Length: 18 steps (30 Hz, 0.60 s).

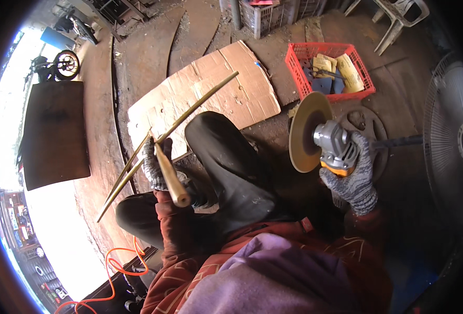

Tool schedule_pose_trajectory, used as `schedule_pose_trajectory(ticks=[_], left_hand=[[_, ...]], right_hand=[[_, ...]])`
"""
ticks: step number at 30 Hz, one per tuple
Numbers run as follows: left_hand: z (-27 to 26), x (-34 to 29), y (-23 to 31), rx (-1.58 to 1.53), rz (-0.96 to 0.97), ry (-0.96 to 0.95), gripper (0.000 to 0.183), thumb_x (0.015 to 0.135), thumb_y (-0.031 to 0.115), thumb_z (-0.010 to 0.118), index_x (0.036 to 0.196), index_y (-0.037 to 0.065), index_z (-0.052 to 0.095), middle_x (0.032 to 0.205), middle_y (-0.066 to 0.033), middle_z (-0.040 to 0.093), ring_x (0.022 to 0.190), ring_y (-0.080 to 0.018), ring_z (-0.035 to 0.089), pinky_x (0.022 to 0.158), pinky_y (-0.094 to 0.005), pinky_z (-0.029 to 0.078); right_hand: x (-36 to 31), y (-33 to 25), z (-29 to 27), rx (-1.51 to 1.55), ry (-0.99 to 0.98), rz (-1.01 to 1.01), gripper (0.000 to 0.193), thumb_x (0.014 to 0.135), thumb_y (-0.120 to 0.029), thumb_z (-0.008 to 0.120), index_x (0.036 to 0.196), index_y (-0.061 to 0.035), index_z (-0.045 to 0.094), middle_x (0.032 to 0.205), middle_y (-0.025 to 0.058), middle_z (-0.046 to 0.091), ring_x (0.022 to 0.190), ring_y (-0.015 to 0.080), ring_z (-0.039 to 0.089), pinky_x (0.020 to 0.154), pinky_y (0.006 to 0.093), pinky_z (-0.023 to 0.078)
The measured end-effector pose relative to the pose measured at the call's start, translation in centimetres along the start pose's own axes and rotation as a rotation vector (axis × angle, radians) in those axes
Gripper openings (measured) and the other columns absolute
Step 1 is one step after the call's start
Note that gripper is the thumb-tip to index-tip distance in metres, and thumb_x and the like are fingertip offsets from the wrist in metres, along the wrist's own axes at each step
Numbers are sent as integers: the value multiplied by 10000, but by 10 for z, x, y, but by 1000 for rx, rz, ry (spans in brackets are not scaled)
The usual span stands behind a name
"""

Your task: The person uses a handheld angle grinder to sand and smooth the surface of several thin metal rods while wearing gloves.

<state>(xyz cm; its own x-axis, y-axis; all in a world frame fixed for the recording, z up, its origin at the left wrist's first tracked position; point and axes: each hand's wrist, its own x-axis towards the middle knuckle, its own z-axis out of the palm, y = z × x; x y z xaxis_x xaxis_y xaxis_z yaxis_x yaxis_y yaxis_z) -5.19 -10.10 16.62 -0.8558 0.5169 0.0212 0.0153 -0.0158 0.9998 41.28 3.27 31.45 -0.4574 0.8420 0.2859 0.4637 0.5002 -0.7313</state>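
My left hand (152, 166), in a grey knitted glove, is closed around a frame of brass-coloured metal rods (199, 106). One long rod slants from lower left to upper right, and a thicker piece (172, 179) with a small hole in its end points back toward me. How the pieces join is hidden by the glove. On the right, my gloved right hand (352, 180) grips an angle grinder (335, 140) with a silver head and an orange-yellow part. Its large tan disc (305, 133) stands nearly upright, apart from the rods. Whether it spins, I cannot tell.
Flattened cardboard (226, 68) lies on the floor ahead. Beyond the grinder is a red crate (329, 97) holding yellow and blue-grey pieces. A large fan (446, 120) stands close on the right, a plastic chair (396, 23) behind it. An orange cord (108, 261) loops at lower left.
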Motion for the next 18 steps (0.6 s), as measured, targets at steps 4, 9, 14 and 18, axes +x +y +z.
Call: schedule_pose_trajectory(ticks=[4, 9, 14, 18], left_hand=[[41, -14, 22, -656, -240, 101, 292, 984, 157, 654, 1213, -24, 658, 1126, -139, 700, 987, -229, 691, 918, -374, 582], [34, -27, 8, -643, -272, 142, 218, 989, 119, 642, 1163, -6, 676, 1068, -91, 697, 1007, -191, 662, 931, -338, 550], [20, -46, -6, -93, -29, -58, 279, 1051, 194, 565, 1222, -20, 618, 1160, -138, 664, 1089, -231, 644, 1033, -373, 513], [37, -66, 10, -366, -167, -35, 210, 1058, 156, 555, 1192, -3, 582, 1141, -118, 646, 1112, -207, 619, 1026, -353, 517]], right_hand=[[22, -8, 41, 61, -91, -66, 907, 681, -185, 928, 1414, -28, 417, 1251, 162, 589, 1157, 289, 621, 1005, 426, 506], [26, 16, 78, 140, -192, -58, 878, 694, -220, 934, 1394, -46, 434, 1242, 164, 617, 1143, 300, 651, 977, 422, 533], [27, 18, 79, 64, -175, -95, 857, 699, -239, 932, 1377, -55, 441, 1218, 153, 626, 1114, 294, 662, 953, 419, 541], [35, 20, 92, 177, -231, -52, 865, 711, -230, 925, 1388, -49, 417, 1266, 173, 587, 1168, 299, 623, 998, 421, 510]])
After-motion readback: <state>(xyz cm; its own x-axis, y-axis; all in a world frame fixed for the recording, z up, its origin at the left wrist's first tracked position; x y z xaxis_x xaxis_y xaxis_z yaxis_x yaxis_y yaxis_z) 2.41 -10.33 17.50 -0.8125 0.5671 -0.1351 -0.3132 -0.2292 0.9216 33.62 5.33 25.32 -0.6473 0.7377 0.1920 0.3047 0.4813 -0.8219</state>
